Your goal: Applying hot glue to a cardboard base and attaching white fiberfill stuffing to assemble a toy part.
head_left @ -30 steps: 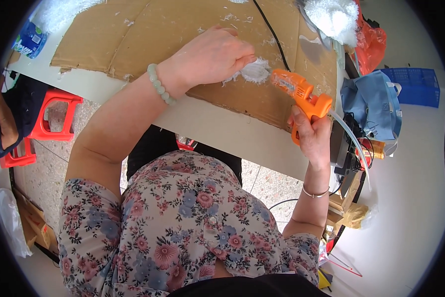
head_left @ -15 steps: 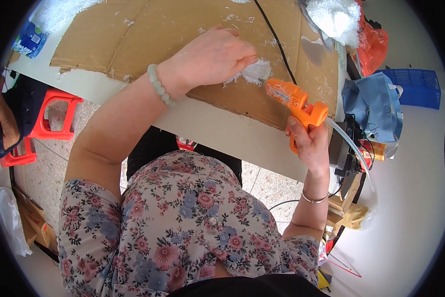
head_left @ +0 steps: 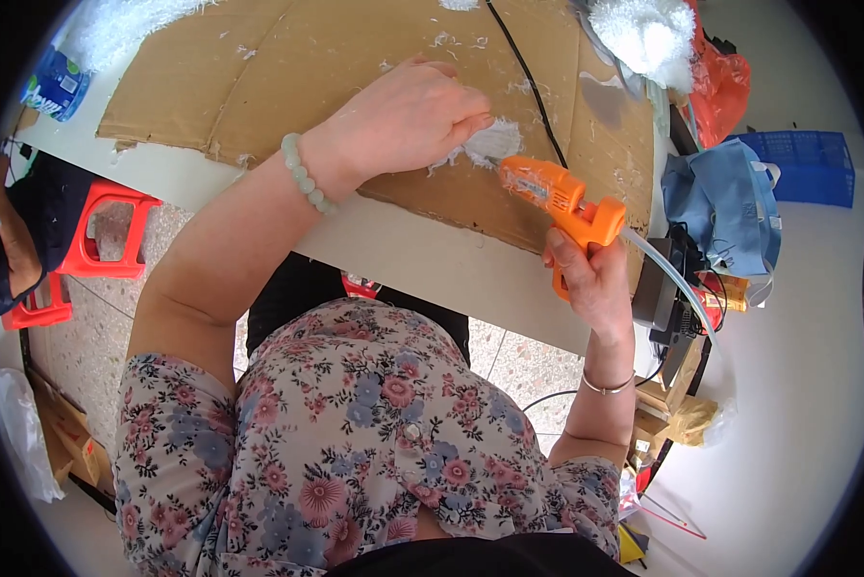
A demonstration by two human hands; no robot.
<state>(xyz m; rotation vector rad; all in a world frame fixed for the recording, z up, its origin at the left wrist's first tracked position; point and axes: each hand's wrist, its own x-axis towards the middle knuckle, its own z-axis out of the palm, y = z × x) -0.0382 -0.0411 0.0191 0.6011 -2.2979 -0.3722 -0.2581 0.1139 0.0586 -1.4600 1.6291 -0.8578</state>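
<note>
My right hand (head_left: 593,279) is wrapped round the handle of an orange hot glue gun (head_left: 559,197), with a long pale glue stick (head_left: 667,267) sticking out of its back end. The gun's nozzle points left and touches or nearly touches a small white fuzzy piece (head_left: 494,142). Pinched at its left edge, that piece is held by the fingertips of my left hand (head_left: 408,115), just above the brown cardboard (head_left: 307,96). The knuckles partly hide the grip and the piece's left end.
White fluffy material lies at the far left (head_left: 129,29) and far right (head_left: 643,38). A black cord (head_left: 528,72) crosses the cardboard. A blue can (head_left: 57,85) is at the left edge, a blue bag (head_left: 725,202) at the right. A person's arm (head_left: 13,231) shows beside a red stool (head_left: 112,226).
The glue gun and my right hand have shifted slightly left, with the nozzle now over the white piece's lower edge. My left hand has moved slightly left, still pinching.
</note>
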